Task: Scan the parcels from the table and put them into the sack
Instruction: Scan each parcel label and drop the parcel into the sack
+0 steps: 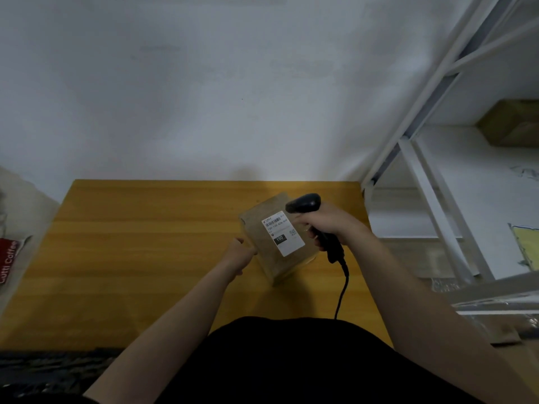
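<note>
Far left of the left grip: red packet (8, 262), white lettering, "Coffee" readable, rest cut off.

Table (131, 243): yellow-brown wood grain, flat, against a plain white wall.

Left grip (239, 253): closed on the parcel's left edge, fingers mostly hidden behind the box.

Parcel (274, 258): between the two grips, over the table's right half. Brown cardboard box, rectangular, dull matte faces, tilted with its top face toward the camera. Cannot tell if its lower corner touches the table.

Label (282, 233): white rectangle on the parcel's top face. Barcode at its upper end, a line below starting "150 150", then blurred. "150" in white on a black block lower down. Small print unreadable.

Right grip (326, 224): wrapped tight round the handle of a black scanner (304, 204), its head just above the label's upper corner. Black cable (342, 290) hangs from the handle's base toward the body.

Right of the right grip: white metal shelf rack (420, 158), a cardboard box (513, 123) on one shelf.
</note>
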